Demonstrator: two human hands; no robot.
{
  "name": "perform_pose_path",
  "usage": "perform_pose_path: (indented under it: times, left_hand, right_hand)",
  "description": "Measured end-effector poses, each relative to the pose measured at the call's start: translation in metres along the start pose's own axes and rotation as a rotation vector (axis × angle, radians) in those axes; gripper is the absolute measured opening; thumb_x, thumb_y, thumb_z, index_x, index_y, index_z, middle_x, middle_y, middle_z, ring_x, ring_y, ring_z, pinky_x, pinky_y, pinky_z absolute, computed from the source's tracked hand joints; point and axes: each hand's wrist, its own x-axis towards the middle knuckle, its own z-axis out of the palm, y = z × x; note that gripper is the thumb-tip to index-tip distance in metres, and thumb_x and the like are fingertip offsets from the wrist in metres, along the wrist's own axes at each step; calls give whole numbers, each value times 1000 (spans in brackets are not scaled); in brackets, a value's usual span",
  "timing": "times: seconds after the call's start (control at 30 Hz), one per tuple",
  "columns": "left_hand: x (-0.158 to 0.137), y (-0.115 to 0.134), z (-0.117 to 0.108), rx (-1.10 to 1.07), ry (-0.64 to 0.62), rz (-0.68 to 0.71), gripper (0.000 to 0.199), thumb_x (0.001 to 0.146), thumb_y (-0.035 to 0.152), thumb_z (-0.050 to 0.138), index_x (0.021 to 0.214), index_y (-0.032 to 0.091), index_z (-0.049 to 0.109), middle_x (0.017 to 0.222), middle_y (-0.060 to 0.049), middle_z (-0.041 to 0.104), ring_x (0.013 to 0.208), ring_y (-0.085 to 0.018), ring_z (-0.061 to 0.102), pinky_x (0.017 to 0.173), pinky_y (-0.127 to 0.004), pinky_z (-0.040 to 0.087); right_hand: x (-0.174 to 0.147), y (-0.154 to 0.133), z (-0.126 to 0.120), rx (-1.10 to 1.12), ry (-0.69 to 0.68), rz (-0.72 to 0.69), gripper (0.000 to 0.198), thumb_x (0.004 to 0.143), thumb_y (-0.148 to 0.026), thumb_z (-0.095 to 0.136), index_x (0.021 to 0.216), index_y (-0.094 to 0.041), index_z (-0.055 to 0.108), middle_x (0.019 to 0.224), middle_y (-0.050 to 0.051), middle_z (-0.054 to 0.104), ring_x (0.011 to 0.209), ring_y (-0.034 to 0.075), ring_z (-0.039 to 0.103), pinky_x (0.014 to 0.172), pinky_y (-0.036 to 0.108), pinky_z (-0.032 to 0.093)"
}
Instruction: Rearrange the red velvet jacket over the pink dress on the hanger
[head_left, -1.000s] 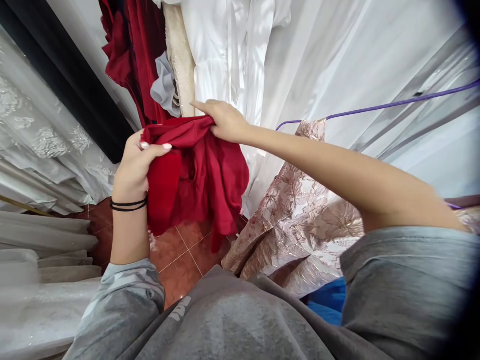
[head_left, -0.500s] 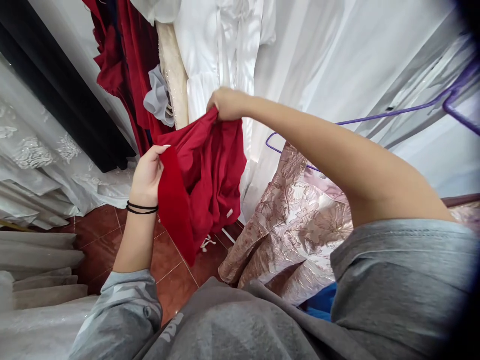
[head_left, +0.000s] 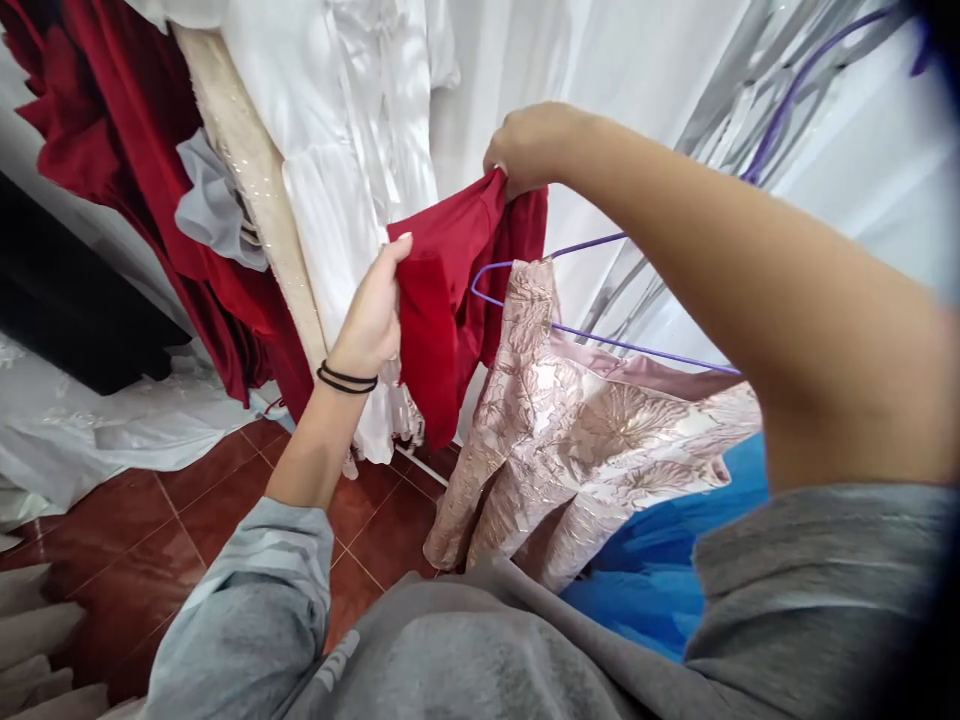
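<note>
The right hand (head_left: 534,148) is raised at the end of an outstretched bare forearm, knuckles toward the camera, its fingers closed in a pinch on the top edge of a red garment (head_left: 450,300). The left hand (head_left: 373,315) is held lower, wrist bent back and palm toward the cloth; its thumb lies against the left edge of the red garment, while the other fingers are hidden behind the fabric, so their grip cannot be told. Two black bands (head_left: 346,379) circle the left wrist, and grey sleeves cover both upper arms.

Compared with half a second ago, the right hand has risen and shifted rightward, the left hand has followed up and to the right, and the red garment, formerly bunched and broad, now hangs narrower between the two hands. The view has swung so that the blue fabric (head_left: 660,560) shows more widely.

The red garment is matte, velvety on its left panel and smoother in its folds, hanging in front of white satin dresses (head_left: 352,150). Just beside it on the right, a pink brocade dress (head_left: 592,430) with raised floral patterning hangs from a thin purple wire hanger (head_left: 600,338). A beaded cream dress (head_left: 251,190) and dark red gowns (head_left: 120,120) hang at left above the glossy reddish tiled floor (head_left: 187,500).
</note>
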Motion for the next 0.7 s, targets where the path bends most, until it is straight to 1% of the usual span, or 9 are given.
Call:
perform_pose_path:
  times: [0.1, 0.23, 0.3, 0.37, 0.43, 0.53, 0.6, 0.63, 0.7]
  left_hand:
    - [-5, 3, 47, -110, -64, -71, 35, 108, 30, 32, 100, 14, 62, 117, -3, 73, 134, -20, 56, 116, -37, 48]
    - [-29, -1, 100, 5, -331, 101, 51, 105, 54, 29, 94, 18, 63, 103, -2, 74, 118, -25, 68, 104, -46, 57]
    - [-40, -8, 113, 97, -487, 199, 55, 101, 63, 30, 104, 20, 64, 107, -4, 73, 120, -26, 66, 105, -46, 56]
    - [-44, -17, 113, 209, -580, 297, 57, 98, 67, 37, 116, 20, 63, 120, -8, 71, 130, -29, 59, 112, -47, 51]
    - [-40, -27, 103, 331, -534, 395, 54, 98, 63, 41, 120, 19, 64, 131, -11, 67, 134, -30, 55, 116, -49, 46]
    - [-19, -49, 79, 439, -235, 488, 44, 101, 52, 43, 121, 19, 65, 139, -13, 62, 135, -28, 54, 120, -52, 39]
    - [1, -70, 65, 446, -80, 472, 43, 98, 52, 51, 127, 22, 62, 143, -12, 58, 140, -29, 48, 123, -53, 32]
    - [11, -82, 61, 423, -70, 437, 47, 96, 54, 54, 130, 23, 60, 144, -12, 57, 141, -30, 47, 123, -53, 31]
    - [27, -105, 57, 333, -134, 363, 54, 93, 60, 56, 133, 24, 57, 143, -12, 58, 139, -29, 49, 121, -50, 35]
  right_hand:
    - [-16, 27, -5, -158, -162, 54, 31, 70, -30, 75, 84, -2, 76, 44, -7, 37, 89, 19, 65, 71, 25, 42]
    - [-38, 57, -7, -137, -231, 185, 32, 68, -16, 72, 98, -7, 79, 54, -2, 56, 90, 25, 68, 80, 39, 49]
    - [-49, 67, -7, -123, -292, 276, 38, 65, -16, 73, 102, -12, 80, 66, 2, 65, 94, 28, 68, 79, 41, 49]
    - [-56, 70, -6, -154, -356, 297, 44, 63, -21, 75, 106, -15, 79, 80, 5, 71, 97, 28, 68, 78, 38, 47]
    - [-60, 68, -4, -196, -412, 262, 47, 61, -26, 78, 107, -14, 78, 85, 6, 73, 99, 25, 67, 76, 32, 45]
    - [-57, 62, 6, -221, -481, 264, 47, 54, -32, 83, 94, -6, 77, 75, 6, 72, 96, 23, 68, 70, 27, 44]
    - [-52, 60, 14, -229, -517, 340, 44, 50, -35, 84, 75, 0, 75, 65, 8, 69, 91, 24, 70, 67, 26, 45]
    - [-49, 60, 19, -161, -500, 403, 41, 49, -34, 84, 64, 3, 71, 60, 9, 67, 84, 22, 70, 63, 24, 45]
    - [-46, 61, 24, 173, -318, 507, 38, 52, -26, 82, 48, 6, 61, 51, 10, 61, 65, 14, 68, 55, 18, 41]
